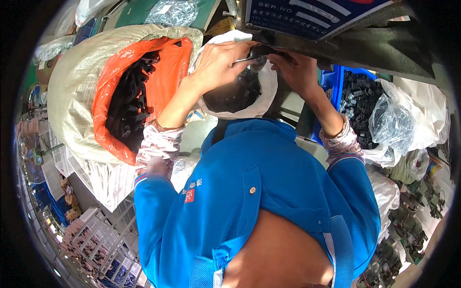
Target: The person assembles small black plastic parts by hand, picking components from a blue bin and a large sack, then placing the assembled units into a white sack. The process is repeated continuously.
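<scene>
Both my hands are raised at the machine's front, above a white bag point(270, 93) of black parts. A small black part point(261, 51) sits between them. My left hand point(222, 61) is closed, its fingers pinching the left end of this part; a thin metal rod point(244, 60) sticks out at the same fingers, and its kind is unclear. At the other end my right hand point(297, 72) is closed too, thumb and fingertips against the black part. Shadow under the machine partly hides those right fingertips.
A woven sack point(72, 96) with an orange liner point(165, 86) holding long black parts stands at left. The dark machine body point(379, 53) with a blue plate point(307, 17) overhangs the hands. At right is a blue bin point(337, 81) of small black pieces, beside plastic bags point(394, 122).
</scene>
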Available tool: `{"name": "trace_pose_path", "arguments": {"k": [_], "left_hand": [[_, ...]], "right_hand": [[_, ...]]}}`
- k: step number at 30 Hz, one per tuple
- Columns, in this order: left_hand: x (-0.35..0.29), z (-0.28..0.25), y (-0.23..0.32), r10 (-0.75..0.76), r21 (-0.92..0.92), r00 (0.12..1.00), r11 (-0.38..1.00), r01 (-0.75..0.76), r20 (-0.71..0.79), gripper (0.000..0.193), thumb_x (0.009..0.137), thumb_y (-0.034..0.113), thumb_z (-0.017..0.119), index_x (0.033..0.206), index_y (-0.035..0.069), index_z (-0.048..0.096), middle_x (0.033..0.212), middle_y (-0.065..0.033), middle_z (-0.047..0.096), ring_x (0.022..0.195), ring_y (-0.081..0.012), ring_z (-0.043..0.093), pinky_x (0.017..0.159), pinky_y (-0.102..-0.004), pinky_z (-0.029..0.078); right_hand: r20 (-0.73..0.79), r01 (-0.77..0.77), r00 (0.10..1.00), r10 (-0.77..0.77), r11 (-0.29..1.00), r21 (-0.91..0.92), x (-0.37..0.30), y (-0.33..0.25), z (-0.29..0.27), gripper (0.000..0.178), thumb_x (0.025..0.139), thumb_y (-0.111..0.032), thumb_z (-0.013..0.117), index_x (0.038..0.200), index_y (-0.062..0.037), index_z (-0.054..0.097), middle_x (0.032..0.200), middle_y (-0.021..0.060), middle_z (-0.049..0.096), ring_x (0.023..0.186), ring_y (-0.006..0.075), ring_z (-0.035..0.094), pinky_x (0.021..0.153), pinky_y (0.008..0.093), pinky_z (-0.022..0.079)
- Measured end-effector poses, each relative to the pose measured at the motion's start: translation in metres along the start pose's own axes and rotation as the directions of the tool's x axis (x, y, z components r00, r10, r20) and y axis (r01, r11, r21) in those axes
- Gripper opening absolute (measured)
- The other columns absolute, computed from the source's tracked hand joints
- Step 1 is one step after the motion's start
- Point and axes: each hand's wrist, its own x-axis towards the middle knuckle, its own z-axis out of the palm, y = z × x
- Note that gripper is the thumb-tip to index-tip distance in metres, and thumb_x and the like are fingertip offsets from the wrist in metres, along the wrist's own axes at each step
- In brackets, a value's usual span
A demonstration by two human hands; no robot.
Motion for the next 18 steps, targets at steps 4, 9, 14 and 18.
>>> {"name": "trace_pose_path", "arguments": {"k": [4,9,14,18], "left_hand": [[0.006,-0.004,0.004,-0.172,-0.015,0.963,0.984,0.179,0.208,0.041,0.082,0.022,0.071,0.121,0.009,0.064,0.082,-0.0111,0.064,0.074,-0.0331,0.064,0.066,-0.0387,0.05],[0.009,0.003,-0.012,-0.228,-0.01,0.927,0.97,0.242,0.298,0.041,0.082,0.026,0.072,0.12,0.013,0.064,0.08,-0.011,0.063,0.071,-0.0322,0.063,0.063,-0.0379,0.048],[-0.004,-0.011,-0.017,-0.216,-0.218,0.949,0.939,0.266,0.228,0.023,0.084,0.026,0.072,0.095,0.007,0.066,0.077,-0.0148,0.065,0.067,-0.0265,0.064,0.063,-0.0359,0.049],[-0.012,-0.005,-0.01,-0.242,-0.175,0.947,0.944,0.281,0.213,0.021,0.084,0.023,0.072,0.095,0.006,0.066,0.076,-0.0155,0.063,0.063,-0.025,0.058,0.062,-0.0347,0.049]], "right_hand": [[0.073,-0.207,0.977,0.201,0.974,0.093,0.001,0.027,-0.001,0.025,0.088,-0.001,0.068,0.112,0.0032,0.063,0.089,0.0104,0.07,0.074,0.013,0.066,0.065,0.0258,0.057],[0.101,-0.301,0.952,0.287,0.938,0.174,0.001,0.02,-0.002,0.027,0.089,-0.006,0.069,0.113,0.0026,0.063,0.089,0.0106,0.07,0.073,0.0125,0.065,0.065,0.0253,0.056],[0.088,-0.227,0.972,0.218,0.968,0.104,0.003,0.016,-0.008,0.023,0.091,-0.009,0.068,0.112,0.0018,0.065,0.092,0.008,0.07,0.073,0.0114,0.065,0.066,0.0246,0.055],[-0.04,-0.29,0.932,0.36,0.807,0.514,0.011,0.038,-0.007,0.02,0.091,-0.013,0.067,0.109,-0.0026,0.069,0.096,0.0061,0.071,0.083,0.01,0.065,0.067,0.0238,0.054]]}}
